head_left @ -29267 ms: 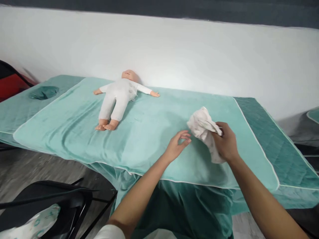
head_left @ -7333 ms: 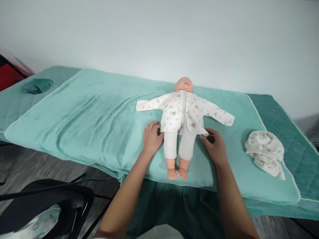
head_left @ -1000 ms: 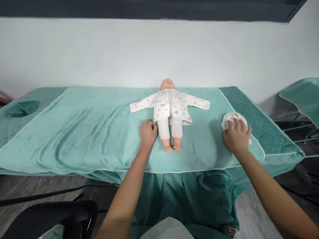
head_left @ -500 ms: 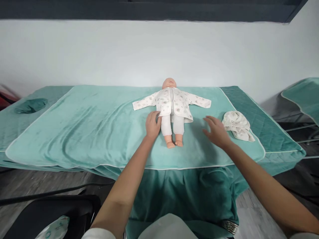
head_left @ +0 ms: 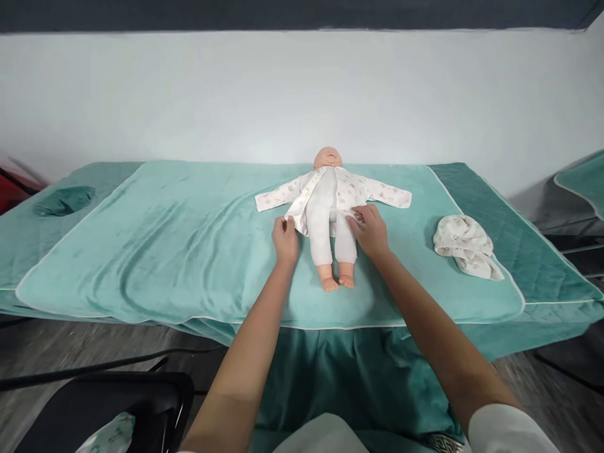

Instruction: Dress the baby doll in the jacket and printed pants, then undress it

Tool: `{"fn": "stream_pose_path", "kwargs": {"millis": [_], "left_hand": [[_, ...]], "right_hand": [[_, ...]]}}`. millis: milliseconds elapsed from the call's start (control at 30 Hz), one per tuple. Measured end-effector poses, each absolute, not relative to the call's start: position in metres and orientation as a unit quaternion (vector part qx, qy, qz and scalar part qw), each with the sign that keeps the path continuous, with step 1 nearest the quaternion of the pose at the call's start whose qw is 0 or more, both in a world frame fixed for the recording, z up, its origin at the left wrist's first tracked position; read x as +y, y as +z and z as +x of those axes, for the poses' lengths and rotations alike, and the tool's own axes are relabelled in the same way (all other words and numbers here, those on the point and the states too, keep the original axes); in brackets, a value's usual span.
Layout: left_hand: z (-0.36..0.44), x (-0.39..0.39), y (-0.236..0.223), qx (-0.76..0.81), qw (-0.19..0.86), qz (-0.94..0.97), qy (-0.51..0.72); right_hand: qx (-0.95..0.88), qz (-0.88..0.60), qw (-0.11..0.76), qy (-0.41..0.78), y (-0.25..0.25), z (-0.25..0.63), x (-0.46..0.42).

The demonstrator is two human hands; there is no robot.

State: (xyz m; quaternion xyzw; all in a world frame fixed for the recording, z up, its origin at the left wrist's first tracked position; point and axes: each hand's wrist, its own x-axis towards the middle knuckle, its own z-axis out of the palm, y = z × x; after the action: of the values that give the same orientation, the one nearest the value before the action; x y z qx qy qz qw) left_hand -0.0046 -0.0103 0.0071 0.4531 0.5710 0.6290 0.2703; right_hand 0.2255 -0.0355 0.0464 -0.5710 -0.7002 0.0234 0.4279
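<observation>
A baby doll (head_left: 321, 220) lies on its back with its head toward the wall, white on body and legs, with bare feet. It wears a white printed baby jacket (head_left: 350, 185), its sleeves stretched out to both sides and its front parted over the chest. My left hand (head_left: 285, 240) pinches the lower corner of the left-side front panel, pulled outward. My right hand (head_left: 372, 231) is closed at the hem of the right-side panel, over the doll's hip; the fingertips partly cover the cloth there.
A crumpled white printed cloth (head_left: 465, 245) lies to the right on the green bed cover (head_left: 189, 251). The bed has a face hole (head_left: 65, 201) at far left. A black chair (head_left: 155, 402) with a printed item on it stands at lower left.
Both hands have come to the jacket; the right moved left from beside the doll. The jacket front, nearly together before, is now spread, showing the white chest. The view has shifted slightly.
</observation>
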Motion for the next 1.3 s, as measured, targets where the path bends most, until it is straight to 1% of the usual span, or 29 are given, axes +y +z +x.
{"fn": "stream_pose_path", "kwargs": {"millis": [100, 167, 233, 300, 400, 500, 633, 733, 833, 933, 1000, 1033, 1100, 1200, 1300], "left_hand": [[-0.001, -0.004, 0.006, 0.584, 0.213, 0.484, 0.616], [0.001, 0.001, 0.006, 0.573, 0.195, 0.522, 0.601], [0.002, 0.005, 0.007, 0.567, 0.189, 0.548, 0.585], [0.001, 0.008, 0.009, 0.574, 0.196, 0.54, 0.583], [-0.002, 0.01, 0.01, 0.594, 0.207, 0.491, 0.603], [-0.005, 0.012, 0.009, 0.613, 0.201, 0.453, 0.615], [-0.008, 0.015, 0.005, 0.622, 0.165, 0.424, 0.638], [-0.008, 0.016, 0.002, 0.626, 0.144, 0.399, 0.654], [-0.009, 0.014, 0.001, 0.631, 0.13, 0.411, 0.645], [-0.009, 0.009, 0.001, 0.629, 0.091, 0.45, 0.627], [-0.007, 0.006, 0.003, 0.618, 0.064, 0.487, 0.614], [-0.006, 0.004, 0.005, 0.611, 0.058, 0.511, 0.602], [-0.004, 0.001, 0.007, 0.594, 0.063, 0.569, 0.565], [-0.001, 0.0, 0.007, 0.582, 0.076, 0.629, 0.509], [-0.001, 0.001, 0.006, 0.592, 0.075, 0.637, 0.488]], "right_hand": [[-0.706, -0.564, 0.428, 0.025, 0.042, 0.223, -0.039], [-0.698, -0.568, 0.436, 0.028, 0.04, 0.22, -0.039], [-0.671, -0.577, 0.462, 0.06, 0.038, 0.218, -0.036], [-0.607, -0.593, 0.514, 0.13, 0.035, 0.222, -0.029], [-0.436, -0.608, 0.621, 0.234, 0.029, 0.238, -0.02], [-0.33, -0.602, 0.68, 0.257, 0.023, 0.259, -0.016], [-0.311, -0.586, 0.696, 0.275, 0.02, 0.274, -0.023], [-0.325, -0.58, 0.69, 0.286, 0.02, 0.275, -0.039], [-0.36, -0.604, 0.662, 0.261, 0.019, 0.273, -0.06], [-0.41, -0.623, 0.624, 0.232, 0.017, 0.274, -0.081], [-0.463, -0.636, 0.587, 0.193, 0.015, 0.282, -0.094], [-0.5, -0.643, 0.559, 0.155, 0.015, 0.288, -0.1], [-0.579, -0.654, 0.483, 0.049, 0.017, 0.307, -0.112], [-0.649, -0.675, 0.335, -0.107, 0.024, 0.345, -0.131], [-0.628, -0.731, 0.195, -0.181, 0.035, 0.387, -0.147]]}}
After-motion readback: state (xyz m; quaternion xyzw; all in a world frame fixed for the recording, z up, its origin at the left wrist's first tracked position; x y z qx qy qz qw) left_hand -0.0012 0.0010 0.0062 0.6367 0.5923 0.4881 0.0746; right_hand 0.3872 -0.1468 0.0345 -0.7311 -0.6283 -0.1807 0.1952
